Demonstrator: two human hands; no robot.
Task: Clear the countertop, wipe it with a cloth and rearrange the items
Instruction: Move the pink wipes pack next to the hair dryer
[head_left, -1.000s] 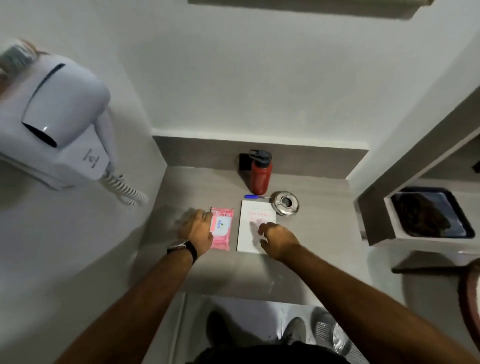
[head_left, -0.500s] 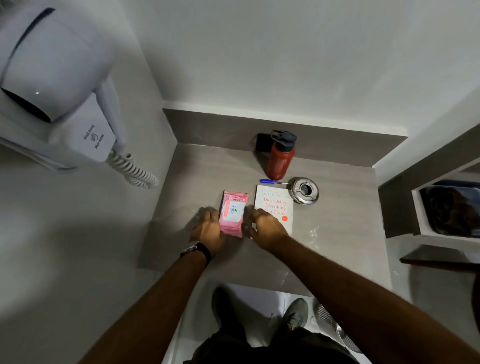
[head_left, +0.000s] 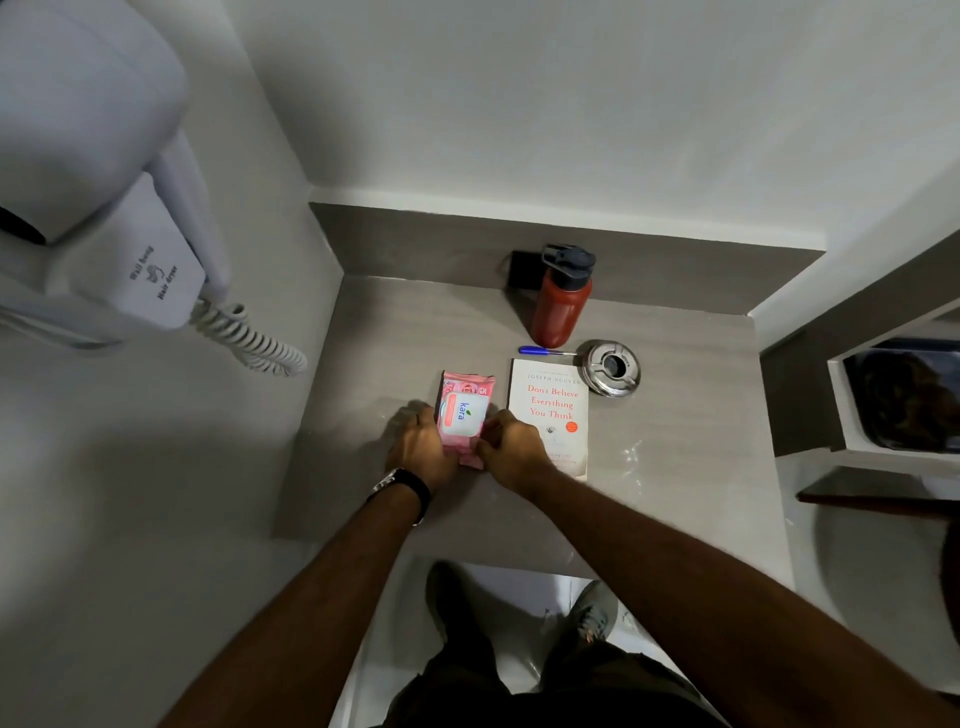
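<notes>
Two hands grip one pink wipes pack (head_left: 464, 415) near the middle of the grey worktop (head_left: 691, 467), toward its left half. The left hand (head_left: 422, 448) clasps the pack's left side, fingers curled around that edge, with a dark watch (head_left: 402, 486) on the wrist. The right hand (head_left: 511, 449) pinches the pack's near right corner, fingers closed on it. The pack's far end lies flat or nearly so; whether the near end is lifted off the surface cannot be told.

Just right of the pack lies a white book (head_left: 551, 415), face up, its long side running from the front edge toward the back wall; the right wrist covers its near left corner. Beyond the book's far edge a blue pen (head_left: 543, 351) lies parallel to the back edge. A round metal ashtray (head_left: 611, 368) sits at the pen's right end, just beside the book's far right corner. A red bottle (head_left: 561, 304) with a dark cap stands upright behind the pen, near the back edge, with a small black box (head_left: 522, 270) against the upstand behind it.

On the left wall hangs a white hair dryer (head_left: 104, 208), its coiled cord (head_left: 249, 338) drooping toward the worktop's left edge. A wet streak glints near the right front of the worktop. Below the front edge the person's shoes (head_left: 587, 621) show on a pale floor.
</notes>
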